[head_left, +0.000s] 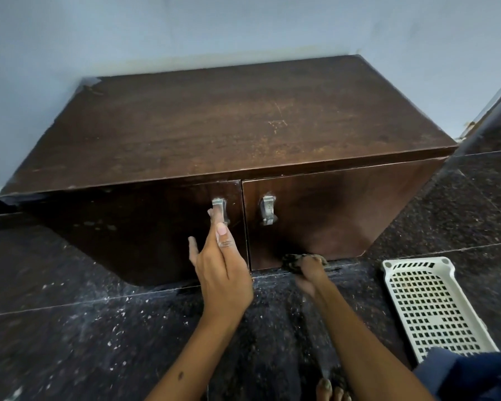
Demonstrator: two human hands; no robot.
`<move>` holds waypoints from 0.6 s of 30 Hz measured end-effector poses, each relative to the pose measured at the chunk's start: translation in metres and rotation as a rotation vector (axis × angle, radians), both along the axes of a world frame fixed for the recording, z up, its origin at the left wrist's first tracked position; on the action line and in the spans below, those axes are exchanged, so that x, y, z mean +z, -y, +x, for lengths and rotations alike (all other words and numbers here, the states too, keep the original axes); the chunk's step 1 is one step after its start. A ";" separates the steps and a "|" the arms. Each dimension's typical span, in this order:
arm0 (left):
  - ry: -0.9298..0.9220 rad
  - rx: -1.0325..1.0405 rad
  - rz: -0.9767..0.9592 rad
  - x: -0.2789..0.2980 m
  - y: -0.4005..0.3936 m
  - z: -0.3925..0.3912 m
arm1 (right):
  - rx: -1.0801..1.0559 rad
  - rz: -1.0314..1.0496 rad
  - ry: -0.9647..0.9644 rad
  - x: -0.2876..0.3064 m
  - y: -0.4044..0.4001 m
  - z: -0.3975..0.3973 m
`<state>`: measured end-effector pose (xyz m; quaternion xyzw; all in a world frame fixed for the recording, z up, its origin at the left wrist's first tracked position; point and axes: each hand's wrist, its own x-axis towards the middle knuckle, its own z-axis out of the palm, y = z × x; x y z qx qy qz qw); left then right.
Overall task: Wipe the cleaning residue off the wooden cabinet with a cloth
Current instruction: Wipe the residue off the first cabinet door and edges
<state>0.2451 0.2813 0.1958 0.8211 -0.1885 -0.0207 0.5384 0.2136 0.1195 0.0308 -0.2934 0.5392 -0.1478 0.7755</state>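
Note:
A low dark wooden cabinet (229,125) with two doors stands against a pale blue wall. Each door carries a metal handle: the left handle (219,206) and the right handle (267,209). My left hand (222,267) reaches up to the left handle, index finger and thumb pinching it. My right hand (311,274) is low at the bottom edge of the right door and grips a dark bunched cloth (294,261) against it. The cabinet's top shows dull, worn patches.
The floor is dark speckled stone (84,328) scattered with white dust and flecks. A white perforated plastic tray (428,308) lies on the floor at the right. Blue fabric (475,374) and my toes (331,392) show at the bottom edge.

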 end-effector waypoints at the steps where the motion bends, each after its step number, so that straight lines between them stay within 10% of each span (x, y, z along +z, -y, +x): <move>1: -0.032 -0.006 -0.026 -0.001 -0.002 0.002 | 0.023 0.032 0.017 0.006 -0.012 0.006; 8: -0.339 -0.039 -0.286 0.013 -0.016 0.024 | 0.091 0.214 0.228 0.071 -0.074 0.036; 18: -0.307 0.275 -0.401 0.031 -0.049 0.042 | 0.494 0.146 0.629 0.172 -0.122 0.033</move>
